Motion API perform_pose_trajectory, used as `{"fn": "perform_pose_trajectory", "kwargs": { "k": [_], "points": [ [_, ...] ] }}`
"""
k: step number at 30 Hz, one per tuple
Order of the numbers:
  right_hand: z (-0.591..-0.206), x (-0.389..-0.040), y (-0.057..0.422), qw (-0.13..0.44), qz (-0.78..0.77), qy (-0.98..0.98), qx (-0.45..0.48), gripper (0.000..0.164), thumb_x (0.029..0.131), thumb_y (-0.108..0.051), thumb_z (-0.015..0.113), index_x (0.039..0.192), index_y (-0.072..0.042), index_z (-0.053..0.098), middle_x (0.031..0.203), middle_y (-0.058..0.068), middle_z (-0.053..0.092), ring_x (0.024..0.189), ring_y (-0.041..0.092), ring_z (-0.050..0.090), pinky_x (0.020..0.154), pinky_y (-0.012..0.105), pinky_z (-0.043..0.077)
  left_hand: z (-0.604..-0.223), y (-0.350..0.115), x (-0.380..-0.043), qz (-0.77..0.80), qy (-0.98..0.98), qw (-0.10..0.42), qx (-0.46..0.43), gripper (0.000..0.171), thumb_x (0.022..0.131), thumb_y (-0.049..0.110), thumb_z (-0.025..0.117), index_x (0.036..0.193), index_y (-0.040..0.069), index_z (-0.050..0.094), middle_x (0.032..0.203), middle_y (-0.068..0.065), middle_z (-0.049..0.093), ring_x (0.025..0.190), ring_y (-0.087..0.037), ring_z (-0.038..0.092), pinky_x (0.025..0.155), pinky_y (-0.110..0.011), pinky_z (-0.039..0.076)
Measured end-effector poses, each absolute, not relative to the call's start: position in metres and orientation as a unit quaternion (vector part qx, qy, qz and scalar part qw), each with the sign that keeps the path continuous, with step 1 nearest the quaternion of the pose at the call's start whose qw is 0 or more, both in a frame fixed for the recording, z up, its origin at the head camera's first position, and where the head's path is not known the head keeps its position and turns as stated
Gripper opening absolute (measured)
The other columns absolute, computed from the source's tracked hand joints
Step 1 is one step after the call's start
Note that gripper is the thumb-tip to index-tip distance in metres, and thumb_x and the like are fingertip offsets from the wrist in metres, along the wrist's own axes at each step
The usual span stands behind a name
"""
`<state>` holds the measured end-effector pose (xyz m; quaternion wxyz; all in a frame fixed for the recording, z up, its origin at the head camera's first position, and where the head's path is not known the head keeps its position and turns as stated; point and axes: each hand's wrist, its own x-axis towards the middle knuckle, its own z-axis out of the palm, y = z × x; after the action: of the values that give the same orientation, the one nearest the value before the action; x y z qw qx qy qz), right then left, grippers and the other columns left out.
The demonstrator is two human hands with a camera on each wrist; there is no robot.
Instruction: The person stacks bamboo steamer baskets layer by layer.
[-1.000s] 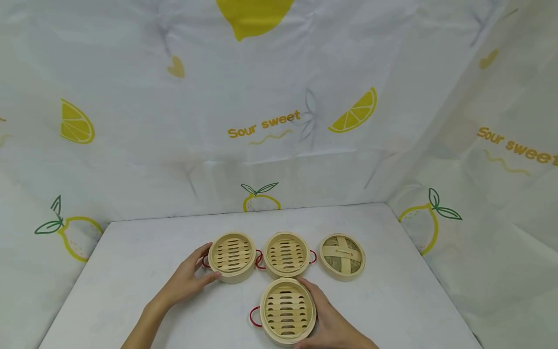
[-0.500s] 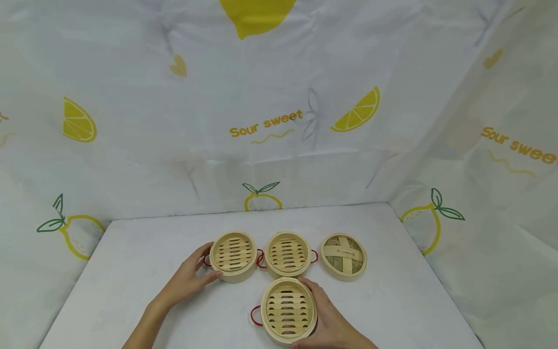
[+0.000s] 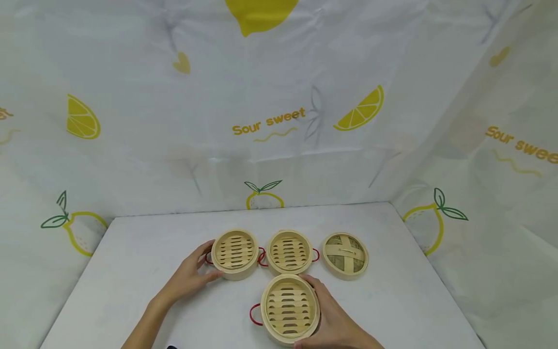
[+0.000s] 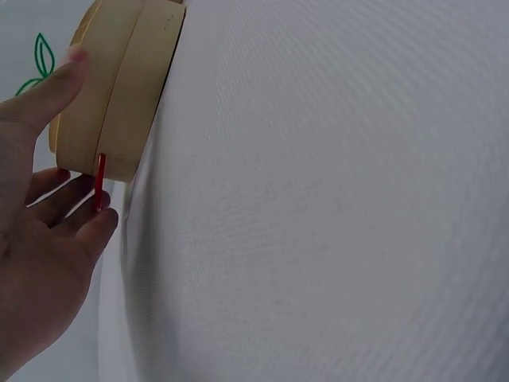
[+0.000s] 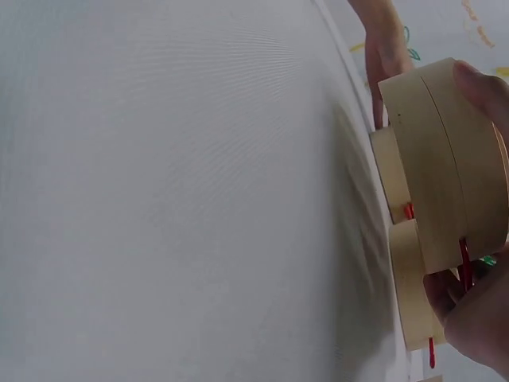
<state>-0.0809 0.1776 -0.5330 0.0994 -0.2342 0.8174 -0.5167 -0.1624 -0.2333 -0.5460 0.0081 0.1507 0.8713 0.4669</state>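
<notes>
Several small round bamboo steamer pieces are on the white table. My left hand (image 3: pixel 189 276) holds the left steamer basket (image 3: pixel 236 253), thumb on its near wall and fingers at the far left side. In the left wrist view, those fingers curl beside its red handle (image 4: pixel 100 181). Nearer to me, my right hand (image 3: pixel 331 317) grips the front steamer basket (image 3: pixel 289 310) from the right, thumb low and fingers round the far side. Its slatted floor faces up. A third steamer basket (image 3: pixel 289 251) stands directly behind it, beside the left one.
At the back right lies the bamboo lid (image 3: pixel 345 255) with crossed strips and a small loop. Lemon-printed white cloth (image 3: pixel 279 160) rises behind the white table (image 3: pixel 392 310) and along both sides. A small dark object (image 3: pixel 172 347) peeks in at the bottom edge.
The head view has shifted slightly. The front basket looks a little larger and overlaps the middle one's near edge more. Both hands keep their grips. A dark object has appeared at the bottom edge.
</notes>
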Motion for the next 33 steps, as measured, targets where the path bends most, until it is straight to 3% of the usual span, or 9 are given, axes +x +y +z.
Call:
{"fn": "perform_pose_trajectory", "kwargs": {
  "k": [9, 15, 23, 29, 33],
  "points": [
    [-0.513, -0.089, 0.177, 0.03, -0.453, 0.852, -0.261, 0.132, 0.062, -0.053, 0.105, 0.167, -0.026, 0.03, 0.157, -0.008, 0.053, 0.145, 0.008, 0.051, 0.122, 0.029, 0.045, -0.55, -0.24, -0.163, 0.478, 0.864, 0.009, 0.156, 0.089, 0.089, 0.027, 0.092, 0.159, -0.002, 0.045, 0.162, -0.027, 0.052, 0.153, -0.049, 0.047, 0.119, -0.053, 0.047],
    [-0.506, -0.096, 0.176, 0.025, -0.479, 0.837, -0.262, 0.132, 0.061, -0.044, 0.108, 0.166, -0.018, 0.033, 0.158, -0.006, 0.054, 0.145, 0.008, 0.053, 0.121, 0.028, 0.044, -0.553, -0.24, -0.164, 0.474, 0.866, 0.004, 0.158, 0.088, 0.089, 0.027, 0.091, 0.159, 0.0, 0.046, 0.162, -0.025, 0.053, 0.152, -0.048, 0.048, 0.118, -0.052, 0.048],
    [-0.499, -0.105, 0.174, 0.026, -0.482, 0.837, -0.257, 0.133, 0.061, -0.042, 0.108, 0.168, -0.028, 0.03, 0.161, -0.001, 0.052, 0.146, 0.007, 0.05, 0.108, 0.029, 0.053, -0.554, -0.24, -0.163, 0.472, 0.868, 0.007, 0.157, 0.088, 0.09, 0.029, 0.091, 0.159, -0.002, 0.045, 0.161, -0.026, 0.053, 0.152, -0.049, 0.048, 0.118, -0.053, 0.048],
    [-0.499, -0.113, 0.172, 0.023, -0.5, 0.822, -0.271, 0.129, 0.065, -0.036, 0.106, 0.167, -0.015, 0.031, 0.16, 0.012, 0.051, 0.142, 0.01, 0.051, 0.094, 0.028, 0.058, -0.554, -0.24, -0.164, 0.464, 0.872, 0.008, 0.152, 0.088, 0.089, 0.029, 0.091, 0.159, -0.001, 0.046, 0.161, -0.025, 0.053, 0.152, -0.049, 0.049, 0.118, -0.053, 0.048],
    [-0.498, -0.115, 0.169, 0.008, -0.481, 0.836, -0.264, 0.13, 0.063, -0.037, 0.107, 0.168, -0.016, 0.031, 0.162, 0.007, 0.051, 0.148, 0.01, 0.047, 0.11, 0.03, 0.052, -0.554, -0.241, -0.166, 0.461, 0.874, 0.008, 0.153, 0.088, 0.089, 0.03, 0.092, 0.159, 0.0, 0.047, 0.161, -0.024, 0.054, 0.152, -0.047, 0.049, 0.118, -0.052, 0.048]
  ]
}}
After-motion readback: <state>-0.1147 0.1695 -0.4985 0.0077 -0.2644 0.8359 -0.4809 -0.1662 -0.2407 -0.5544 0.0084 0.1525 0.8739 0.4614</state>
